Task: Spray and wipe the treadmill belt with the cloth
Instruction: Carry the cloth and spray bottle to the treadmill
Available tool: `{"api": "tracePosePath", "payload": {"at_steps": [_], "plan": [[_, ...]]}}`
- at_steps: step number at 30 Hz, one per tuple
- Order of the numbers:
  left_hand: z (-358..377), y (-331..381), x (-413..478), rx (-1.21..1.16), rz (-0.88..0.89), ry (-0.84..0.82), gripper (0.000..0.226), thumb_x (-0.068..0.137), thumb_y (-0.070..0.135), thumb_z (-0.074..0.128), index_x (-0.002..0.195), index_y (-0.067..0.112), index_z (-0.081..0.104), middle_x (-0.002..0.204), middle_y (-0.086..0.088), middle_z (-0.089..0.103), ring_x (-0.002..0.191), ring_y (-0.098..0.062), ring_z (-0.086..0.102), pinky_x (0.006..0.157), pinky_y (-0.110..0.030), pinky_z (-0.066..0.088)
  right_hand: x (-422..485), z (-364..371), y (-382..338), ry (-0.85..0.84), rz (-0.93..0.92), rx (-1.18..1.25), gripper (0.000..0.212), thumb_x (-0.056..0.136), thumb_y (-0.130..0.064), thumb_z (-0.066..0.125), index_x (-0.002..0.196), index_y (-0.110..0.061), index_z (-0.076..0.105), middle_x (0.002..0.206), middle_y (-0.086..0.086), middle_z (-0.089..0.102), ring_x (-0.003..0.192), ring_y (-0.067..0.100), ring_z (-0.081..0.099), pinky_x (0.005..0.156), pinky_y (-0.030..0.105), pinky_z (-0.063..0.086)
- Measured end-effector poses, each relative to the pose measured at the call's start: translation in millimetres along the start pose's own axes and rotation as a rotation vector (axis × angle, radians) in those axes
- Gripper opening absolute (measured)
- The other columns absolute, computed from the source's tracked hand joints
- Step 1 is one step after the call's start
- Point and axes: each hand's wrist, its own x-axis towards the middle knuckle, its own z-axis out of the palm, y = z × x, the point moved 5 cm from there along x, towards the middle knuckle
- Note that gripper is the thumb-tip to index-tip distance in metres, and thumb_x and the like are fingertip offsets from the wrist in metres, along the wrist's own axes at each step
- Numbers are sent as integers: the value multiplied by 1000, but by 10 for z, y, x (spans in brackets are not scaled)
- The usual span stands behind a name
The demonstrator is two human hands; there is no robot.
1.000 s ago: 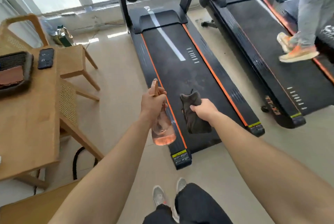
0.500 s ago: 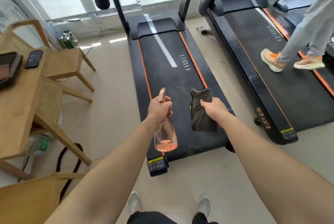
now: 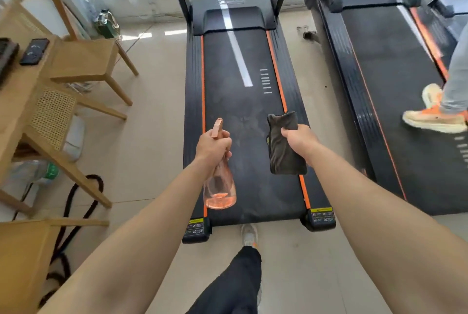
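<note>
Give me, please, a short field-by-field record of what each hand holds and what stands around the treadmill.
left hand: grips the neck of the spray bottle, nozzle pointing forward
right hand: holds the dark cloth, hanging over the belt's right side
treadmill belt: black, pale smudges near the middle
bottle contents: a little orange liquid at the bottom
neighbouring treadmill: another person's shoe on it
left side: wooden chair

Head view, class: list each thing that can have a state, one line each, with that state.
left hand: grips the spray bottle by its neck.
right hand: grips the cloth.
spray bottle: little pink liquid left.
cloth: folded, hanging down.
treadmill belt: unoccupied, marked with pale smudges.
neighbouring treadmill: in use, a shoe on it.
</note>
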Motion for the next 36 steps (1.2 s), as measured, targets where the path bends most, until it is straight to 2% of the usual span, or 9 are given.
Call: {"api": "tracePosePath", "payload": {"at_steps": [5, 9, 11, 16, 21, 26, 30, 33, 36], "plan": [[194, 249, 605, -31, -38, 11, 13, 89, 2, 63, 94, 11, 70, 86, -9, 66, 62, -21, 63, 68, -34, 57, 622, -70, -319, -12, -26, -50, 21, 101, -38, 57, 107, -19, 64, 116, 10, 70, 108, 33, 65, 103, 47, 51], [307, 533, 1029, -51, -46, 8, 14, 86, 0, 62, 93, 8, 70, 85, -9, 67, 56, -19, 63, 66, -33, 58, 1055, -115, -639, -25, -61, -48, 22, 104, -38, 53, 108, -19, 63, 117, 10, 69, 109, 33, 64, 104, 49, 50], [344, 669, 1230, -47, -33, 12, 16, 86, -1, 62, 88, 13, 70, 84, -8, 67, 55, -19, 62, 66, -33, 57, 1273, -142, -775, -17, -77, -28, 23, 103, -39, 53, 107, -19, 63, 116, 10, 69, 109, 34, 64, 104, 49, 50], [473, 864, 1755, -59, -65, 34, 14, 87, -1, 62, 94, 8, 70, 86, -8, 67, 54, -19, 61, 62, -32, 56, 1838, -148, -1032, -14, -72, 56, 25, 98, -43, 55, 92, -21, 65, 109, 8, 71, 103, 32, 67, 101, 50, 53], [739, 1029, 2578, -82, -71, 23, 14, 86, -2, 63, 88, 11, 69, 83, -9, 65, 50, -18, 59, 59, -32, 53, 2621, -23, -1362, -38, -83, 31, 23, 101, -39, 55, 106, -19, 67, 111, 6, 69, 104, 30, 64, 96, 39, 51], [1042, 1209, 3787, -104, -73, 32, 16, 86, -4, 61, 92, 8, 68, 83, -10, 64, 56, -21, 58, 58, -29, 53, 3848, 292, -1770, -80, -82, 73, 25, 95, -43, 58, 103, -21, 68, 111, 6, 72, 105, 31, 66, 101, 47, 52], [1313, 1248, 5002, -100, -90, 52, 17, 85, -5, 60, 89, 11, 66, 87, -11, 65, 51, -18, 56, 60, -31, 53, 5165, 593, -2037, -74, -47, 168, 37, 79, -52, 57, 92, -20, 69, 104, 5, 74, 102, 32, 68, 100, 50, 53], [1540, 1277, 6097, -61, -94, 67, 18, 83, -4, 58, 88, 12, 64, 86, -10, 66, 47, -16, 57, 61, -32, 51, 6306, 835, -2202, -110, -36, 224, 32, 79, -50, 58, 90, -22, 68, 104, 3, 74, 103, 32, 68, 100, 51, 53], [1674, 1341, 6895, -51, -111, 77, 16, 84, -1, 61, 87, 14, 63, 82, -8, 63, 46, -15, 59, 61, -31, 50, 7097, 977, -2339, -118, -21, 277, 18, 93, -41, 60, 85, -25, 62, 105, 3, 71, 106, 30, 66, 102, 49, 52]]}}
